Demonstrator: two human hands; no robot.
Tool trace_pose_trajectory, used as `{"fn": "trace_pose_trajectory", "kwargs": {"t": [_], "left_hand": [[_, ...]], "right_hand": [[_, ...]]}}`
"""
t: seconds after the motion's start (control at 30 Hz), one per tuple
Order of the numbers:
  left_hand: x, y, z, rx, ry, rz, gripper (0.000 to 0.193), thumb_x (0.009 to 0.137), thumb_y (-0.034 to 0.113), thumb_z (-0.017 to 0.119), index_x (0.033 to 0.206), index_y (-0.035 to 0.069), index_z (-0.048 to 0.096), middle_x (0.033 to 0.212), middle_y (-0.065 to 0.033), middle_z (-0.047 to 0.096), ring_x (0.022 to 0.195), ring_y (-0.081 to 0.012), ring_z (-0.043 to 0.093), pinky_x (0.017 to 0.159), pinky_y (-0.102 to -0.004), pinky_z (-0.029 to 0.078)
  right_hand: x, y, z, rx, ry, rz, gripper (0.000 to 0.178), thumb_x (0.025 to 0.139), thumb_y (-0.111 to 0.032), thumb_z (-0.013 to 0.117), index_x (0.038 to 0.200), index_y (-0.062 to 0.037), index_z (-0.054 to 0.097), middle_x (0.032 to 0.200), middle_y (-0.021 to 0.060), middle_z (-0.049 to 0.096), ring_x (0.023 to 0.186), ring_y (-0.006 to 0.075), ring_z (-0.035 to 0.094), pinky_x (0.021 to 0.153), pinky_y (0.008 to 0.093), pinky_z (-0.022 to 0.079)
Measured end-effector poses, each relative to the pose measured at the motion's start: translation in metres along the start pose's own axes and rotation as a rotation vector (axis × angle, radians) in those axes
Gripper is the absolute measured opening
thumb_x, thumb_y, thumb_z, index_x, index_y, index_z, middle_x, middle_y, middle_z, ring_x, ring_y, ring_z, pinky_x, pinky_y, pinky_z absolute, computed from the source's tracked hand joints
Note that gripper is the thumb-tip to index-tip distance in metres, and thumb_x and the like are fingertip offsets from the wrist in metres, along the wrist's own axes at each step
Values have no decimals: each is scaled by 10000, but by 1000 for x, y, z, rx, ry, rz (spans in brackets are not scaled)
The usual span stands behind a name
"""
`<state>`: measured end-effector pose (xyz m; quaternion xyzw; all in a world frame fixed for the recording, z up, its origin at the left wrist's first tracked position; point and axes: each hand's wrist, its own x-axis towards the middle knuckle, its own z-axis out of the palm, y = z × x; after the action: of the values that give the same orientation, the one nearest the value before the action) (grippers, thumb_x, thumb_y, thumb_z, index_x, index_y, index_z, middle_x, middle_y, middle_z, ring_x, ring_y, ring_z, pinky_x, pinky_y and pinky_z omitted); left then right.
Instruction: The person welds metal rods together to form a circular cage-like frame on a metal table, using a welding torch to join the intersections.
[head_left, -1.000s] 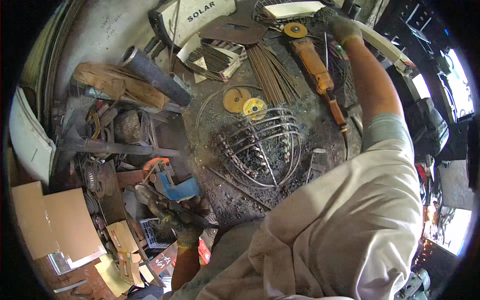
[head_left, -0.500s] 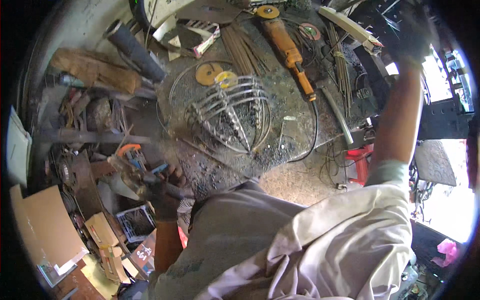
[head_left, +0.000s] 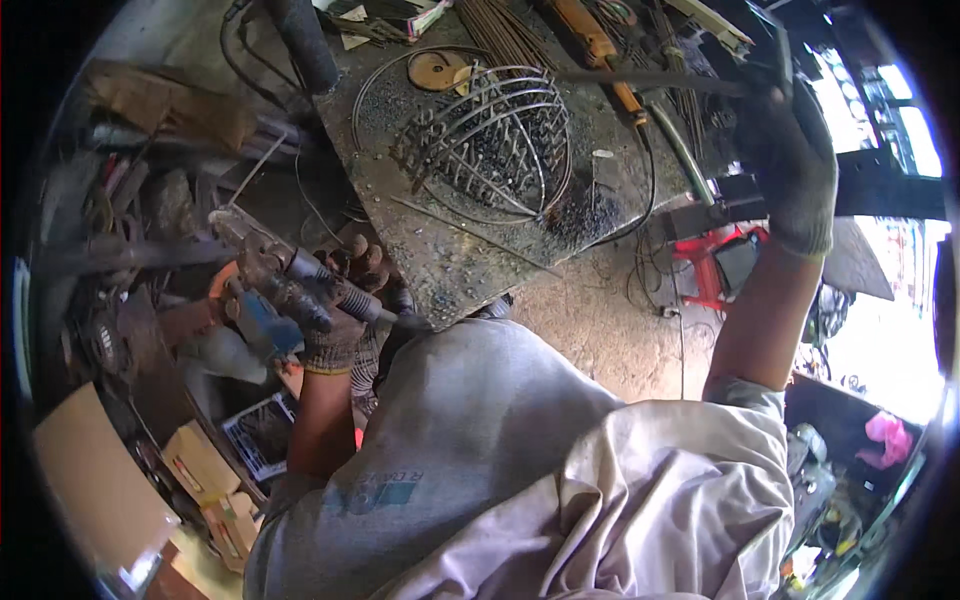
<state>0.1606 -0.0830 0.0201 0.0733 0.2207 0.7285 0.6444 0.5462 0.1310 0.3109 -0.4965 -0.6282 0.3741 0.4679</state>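
My left hand [head_left: 335, 325], in a dirty knit glove, is closed around a rusty metal tool [head_left: 255, 250] with a coil-like handle [head_left: 345, 290], beside the table's left edge. At the right, my gloved right hand [head_left: 795, 160] is raised beyond the table's right side. Its fingers are partly hidden and appear closed on a long dark bar [head_left: 665, 80], which points left across the far part of the table. A domed cage of curved metal rods [head_left: 500, 140] rests on the metal table [head_left: 450, 260], apart from both hands.
An orange angle grinder [head_left: 590, 35] lies behind the cage, its cord trailing over the table's right edge. A tan disc [head_left: 435, 70] and a bundle of thin rods [head_left: 495, 35] lie farther back. A red stool [head_left: 705, 265] stands right; cardboard boxes [head_left: 195, 465] fill the lower left.
The view has shifted. My right hand has come down and nearer, and the dark bar now crosses the far table. My left hand with the rusty tool appears higher in view.
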Motion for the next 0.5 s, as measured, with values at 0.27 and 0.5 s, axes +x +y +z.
{"fn": "trace_pose_trajectory", "kwargs": {"t": [0.27,0.5], "left_hand": [[17,33,-39,62,54,-249,282,974,364,633,1032,88,649,1338,-213,613,1241,-452,591,941,-582,574],[22,61,-63,-147,-15,-350,304,976,375,628,1032,78,662,1349,-228,602,1255,-463,575,935,-598,574]], "right_hand": [[3,-50,85,18,-257,97,322,1014,-112,594,1322,-21,602,801,-46,573,613,36,495,517,191,397],[4,-64,147,-264,-203,197,404,1006,-127,622,1398,-42,572,854,-35,627,648,30,528,524,191,434]]}}
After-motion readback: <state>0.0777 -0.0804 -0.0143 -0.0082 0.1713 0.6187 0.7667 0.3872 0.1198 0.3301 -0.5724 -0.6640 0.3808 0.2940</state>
